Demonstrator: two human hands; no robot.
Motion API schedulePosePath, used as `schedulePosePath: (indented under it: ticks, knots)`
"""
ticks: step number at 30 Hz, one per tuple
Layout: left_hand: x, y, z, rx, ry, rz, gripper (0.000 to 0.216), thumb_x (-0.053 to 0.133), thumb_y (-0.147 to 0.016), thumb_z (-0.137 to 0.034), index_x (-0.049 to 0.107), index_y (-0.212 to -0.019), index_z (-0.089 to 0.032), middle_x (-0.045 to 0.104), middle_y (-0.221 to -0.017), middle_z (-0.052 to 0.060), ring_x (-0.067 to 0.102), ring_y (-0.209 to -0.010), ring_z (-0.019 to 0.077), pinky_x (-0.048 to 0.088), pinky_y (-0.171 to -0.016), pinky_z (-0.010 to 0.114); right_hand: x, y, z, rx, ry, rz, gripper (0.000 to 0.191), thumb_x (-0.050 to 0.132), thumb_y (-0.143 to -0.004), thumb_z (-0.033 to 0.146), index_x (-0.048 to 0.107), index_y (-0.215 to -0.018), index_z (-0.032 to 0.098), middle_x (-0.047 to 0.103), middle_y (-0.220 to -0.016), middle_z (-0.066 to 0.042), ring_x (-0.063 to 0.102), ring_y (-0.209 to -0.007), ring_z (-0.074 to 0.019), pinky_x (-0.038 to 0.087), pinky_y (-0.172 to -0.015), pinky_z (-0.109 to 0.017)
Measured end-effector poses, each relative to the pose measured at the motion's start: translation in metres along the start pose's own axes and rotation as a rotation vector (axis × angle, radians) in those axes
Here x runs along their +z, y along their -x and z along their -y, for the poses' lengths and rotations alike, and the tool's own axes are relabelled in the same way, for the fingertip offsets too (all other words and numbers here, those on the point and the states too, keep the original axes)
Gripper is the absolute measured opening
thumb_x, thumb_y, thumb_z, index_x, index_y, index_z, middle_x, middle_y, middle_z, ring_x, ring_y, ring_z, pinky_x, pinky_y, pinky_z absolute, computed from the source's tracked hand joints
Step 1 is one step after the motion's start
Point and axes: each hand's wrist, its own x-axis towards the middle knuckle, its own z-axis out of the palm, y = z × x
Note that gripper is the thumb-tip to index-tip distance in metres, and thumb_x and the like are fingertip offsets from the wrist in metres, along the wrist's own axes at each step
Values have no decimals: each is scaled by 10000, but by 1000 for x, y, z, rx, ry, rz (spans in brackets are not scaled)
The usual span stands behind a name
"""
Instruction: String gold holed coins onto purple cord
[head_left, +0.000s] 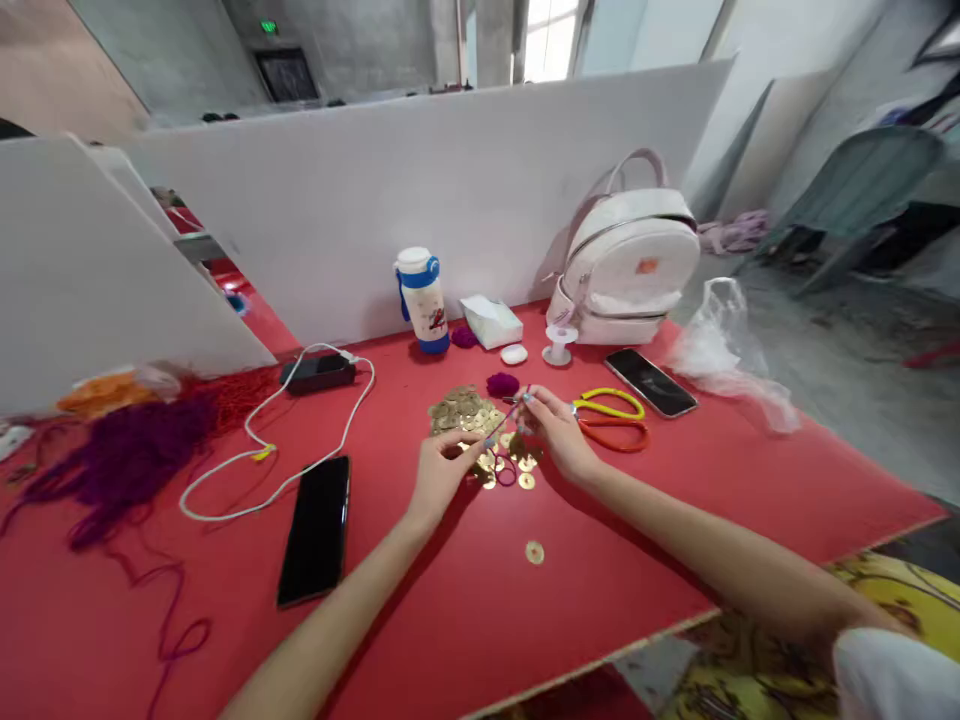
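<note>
My left hand (442, 468) and my right hand (555, 428) meet over a red table (450, 620), both pinched on a purple thread (504, 420) that runs between them. Strung gold coins (504, 462) lie just under the fingers, with a loop of the thread among them. A heap of loose gold coins (461, 408) sits just beyond my left hand. One single coin (534, 552) lies nearer to me. A small purple yarn ball (502, 384) rests behind the hands.
Yellow and orange scissors (611, 420) lie right of my right hand, a phone (649, 382) beyond them. Another phone (316, 528) and a white cable (300, 450) lie left. Purple yarn (127, 455), a bottle (421, 298), a tissue box (491, 320), a backpack (630, 265) and a plastic bag (724, 350) surround the area.
</note>
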Motion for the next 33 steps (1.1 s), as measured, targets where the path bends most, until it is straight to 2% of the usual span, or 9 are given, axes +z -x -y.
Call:
schedulePosePath:
  ticks: [2,5,8,11,13,16,20,27,33]
  knots:
    - [1,-3,0,-35,33,-26,219,753,-640,-361,726,-683,-148,651,-569,15,596,-498,134,438,-463,215,0,0,0,-55,-38,-100,321,671,-783,412,429,-911,245,670,-809,33,529,-570,-92,424,-553,-207]
    - [2,-6,-1,-66,95,-61,258,767,-629,-391,704,-682,-147,608,-520,-7,570,-442,123,412,-419,208,1,3,3,-192,51,-115,249,627,-832,371,410,-861,251,649,-955,25,564,-670,-105,464,-637,-241]
    - [2,-5,-1,-66,145,-61,298,773,-636,-421,695,-702,-141,578,-490,-20,501,-392,89,365,-373,190,4,12,6,-336,344,65,159,560,-893,338,487,-809,224,610,-962,-14,568,-807,-140,462,-728,-274]
    - [2,-3,0,-43,174,-1,299,753,-679,-423,691,-736,-136,578,-489,-17,466,-387,72,372,-372,183,6,20,5,-363,689,290,111,599,-886,326,594,-904,217,617,-938,-38,556,-840,-175,450,-737,-297]
    - [2,-3,2,-39,190,39,294,742,-699,-418,678,-744,-135,586,-498,-13,479,-397,75,410,-393,190,8,22,2,-374,808,383,98,610,-891,311,631,-892,215,635,-941,-44,560,-871,-188,444,-780,-316]
    - [1,-4,4,-64,179,82,304,740,-696,-427,656,-740,-138,603,-516,-5,526,-418,102,435,-389,203,8,21,0,-419,842,441,189,552,-934,280,638,-785,202,649,-889,-44,562,-888,-193,431,-815,-329]
    - [-1,-6,4,-50,109,62,288,758,-668,-404,650,-691,-138,633,-549,14,571,-484,109,419,-401,175,7,18,0,-450,892,483,202,506,-949,226,605,-776,193,641,-821,-33,542,-830,-184,423,-769,-313]
    - [-2,-6,4,-36,29,66,253,704,-724,-401,653,-705,-154,554,-488,-25,487,-405,92,364,-360,182,10,23,1,-433,1006,500,181,461,-933,165,533,-768,185,614,-773,-34,519,-750,-171,400,-696,-283]
    - [-5,-9,9,94,-162,69,207,652,-769,-324,641,-648,-157,613,-568,2,552,-531,125,428,-509,220,9,24,4,-485,1048,530,192,407,-955,187,525,-804,191,606,-772,-41,498,-705,-172,377,-685,-290]
